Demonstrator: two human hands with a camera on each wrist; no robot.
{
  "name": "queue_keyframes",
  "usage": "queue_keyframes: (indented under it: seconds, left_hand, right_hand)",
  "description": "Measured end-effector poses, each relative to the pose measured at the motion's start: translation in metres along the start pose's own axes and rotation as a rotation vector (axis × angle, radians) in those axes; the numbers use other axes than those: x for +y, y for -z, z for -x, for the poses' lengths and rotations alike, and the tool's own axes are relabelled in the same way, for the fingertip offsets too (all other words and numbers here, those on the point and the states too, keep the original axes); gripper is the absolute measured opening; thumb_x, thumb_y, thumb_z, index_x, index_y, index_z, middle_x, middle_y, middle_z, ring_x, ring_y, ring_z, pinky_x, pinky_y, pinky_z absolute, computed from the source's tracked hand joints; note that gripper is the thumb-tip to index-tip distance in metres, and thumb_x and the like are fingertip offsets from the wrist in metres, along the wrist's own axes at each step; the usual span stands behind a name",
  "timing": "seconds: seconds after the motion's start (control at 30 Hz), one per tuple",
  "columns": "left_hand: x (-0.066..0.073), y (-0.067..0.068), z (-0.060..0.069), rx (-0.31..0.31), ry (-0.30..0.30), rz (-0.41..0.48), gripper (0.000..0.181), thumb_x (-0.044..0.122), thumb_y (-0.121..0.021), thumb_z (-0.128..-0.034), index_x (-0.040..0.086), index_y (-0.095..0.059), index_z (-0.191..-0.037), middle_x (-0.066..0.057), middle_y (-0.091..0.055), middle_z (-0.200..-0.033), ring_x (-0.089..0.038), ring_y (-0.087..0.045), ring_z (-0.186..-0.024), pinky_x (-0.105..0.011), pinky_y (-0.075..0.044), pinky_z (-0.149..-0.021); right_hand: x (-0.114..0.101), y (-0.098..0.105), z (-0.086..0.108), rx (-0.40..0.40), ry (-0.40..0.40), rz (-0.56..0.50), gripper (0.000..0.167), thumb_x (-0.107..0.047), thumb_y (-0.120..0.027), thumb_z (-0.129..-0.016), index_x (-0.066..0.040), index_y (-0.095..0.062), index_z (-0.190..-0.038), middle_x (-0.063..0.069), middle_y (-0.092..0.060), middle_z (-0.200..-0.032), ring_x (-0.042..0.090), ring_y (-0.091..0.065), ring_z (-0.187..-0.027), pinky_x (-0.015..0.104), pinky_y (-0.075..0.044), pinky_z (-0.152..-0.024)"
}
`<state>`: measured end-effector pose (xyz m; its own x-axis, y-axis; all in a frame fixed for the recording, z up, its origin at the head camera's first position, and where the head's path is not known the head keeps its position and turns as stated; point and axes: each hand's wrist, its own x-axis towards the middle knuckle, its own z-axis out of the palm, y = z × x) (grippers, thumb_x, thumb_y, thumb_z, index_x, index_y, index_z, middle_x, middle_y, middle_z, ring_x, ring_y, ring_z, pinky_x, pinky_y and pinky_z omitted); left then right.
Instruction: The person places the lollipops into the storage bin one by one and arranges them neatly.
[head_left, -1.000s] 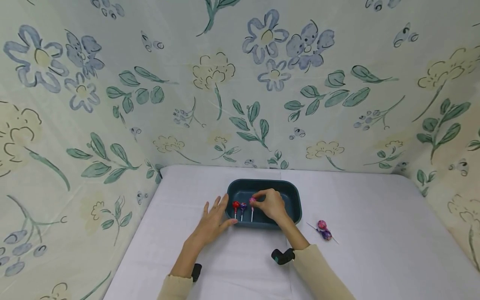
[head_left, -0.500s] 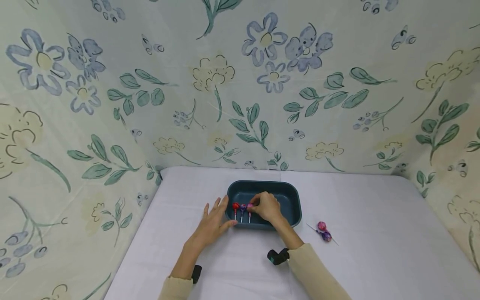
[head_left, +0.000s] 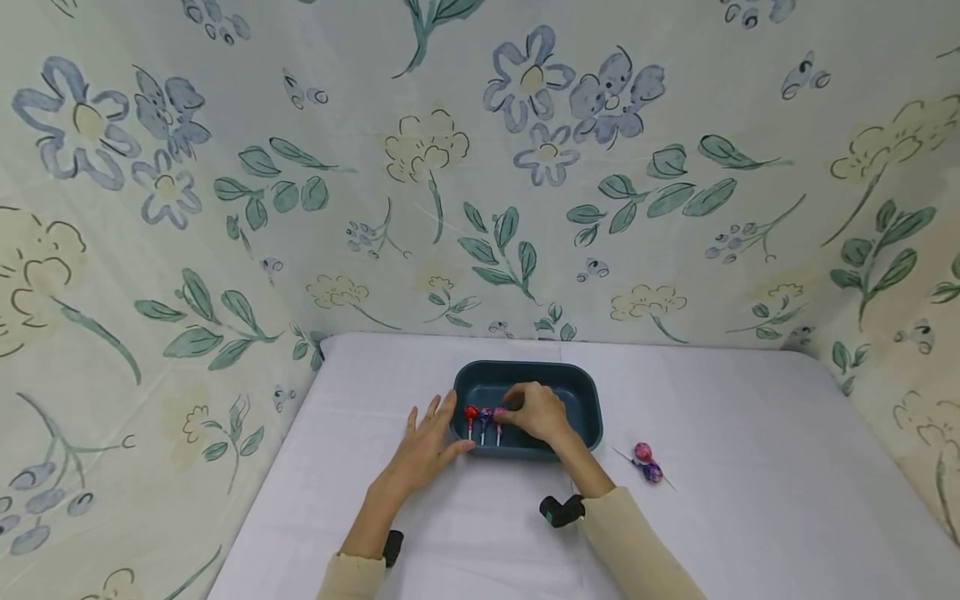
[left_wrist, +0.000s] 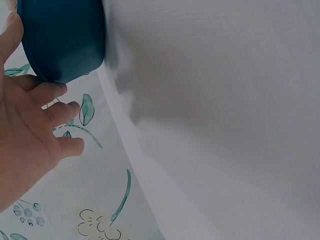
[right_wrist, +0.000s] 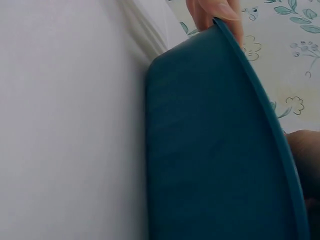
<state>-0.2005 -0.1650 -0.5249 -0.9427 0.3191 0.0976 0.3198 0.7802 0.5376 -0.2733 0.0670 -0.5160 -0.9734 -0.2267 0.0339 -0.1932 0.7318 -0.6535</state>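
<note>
Your right hand (head_left: 538, 412) in the teal tray (head_left: 582, 400), grip closed small, seemingly pinching a pink lollipop (head_left: 500, 414), purple lollipop (head_left: 486, 415) and red lollipop (head_left: 471, 412) beside it, your left hand (head_left: 425, 442) spread wide, touching the tray's left end, lollipop pair (head_left: 653, 473) on counter (head_left: 735, 492) to the right.

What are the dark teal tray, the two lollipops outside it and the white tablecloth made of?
Dark teal tray: probably plastic with a low sheen, judging by its smooth, seamless wall and rounded corners.
Pink lollipop and purple lollipop: patterned, slightly glossy wrappers, perhaps plastic film or foil; too small to be sure.
White tablecloth: likely matte fabric, from its soft creases.
</note>
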Motion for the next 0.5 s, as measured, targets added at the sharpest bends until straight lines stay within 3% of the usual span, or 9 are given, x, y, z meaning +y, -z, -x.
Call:
queue_keyframes:
  seconds: [0.1, 0.27, 0.5]
  left_hand:
    - [0.001, -0.001, -0.001, -0.005, 0.004, 0.008, 0.089, 0.047, -0.064, -0.1001, 0.000, -0.022, -0.164, -0.019, -0.027, -0.170, -0.043, -0.023, -0.159, -0.073, -0.009, -0.125]
    - [0.002, -0.001, -0.001, -0.006, 0.010, 0.006, 0.090, 0.047, -0.064, -0.0996, -0.001, -0.023, -0.163, -0.018, -0.027, -0.170, -0.043, -0.023, -0.159, -0.073, -0.009, -0.125]
    - [0.002, 0.000, 0.000, -0.012, 0.019, 0.010, 0.090, 0.046, -0.064, -0.0999, -0.001, -0.022, -0.163, -0.019, -0.025, -0.170, -0.043, -0.022, -0.159, -0.072, -0.008, -0.125]
  right_hand:
    - [0.004, 0.015, 0.006, 0.035, 0.024, -0.024, 0.033, -0.028, -0.086, -0.086, -0.009, -0.078, -0.112, 0.010, -0.078, -0.111, 0.025, -0.073, -0.096, 0.043, -0.060, -0.082]
    - [0.024, 0.053, 0.021, 0.137, 0.056, -0.114, 0.038, -0.021, -0.084, -0.088, -0.004, -0.075, -0.121, 0.013, -0.077, -0.111, 0.015, -0.060, -0.067, 0.025, -0.048, -0.057]
    - [0.069, 0.098, 0.049, 0.274, -0.021, -0.098, 0.037, -0.017, -0.080, -0.092, -0.003, -0.072, -0.125, 0.018, -0.077, -0.113, 0.011, -0.053, -0.059, 0.021, -0.042, -0.049]
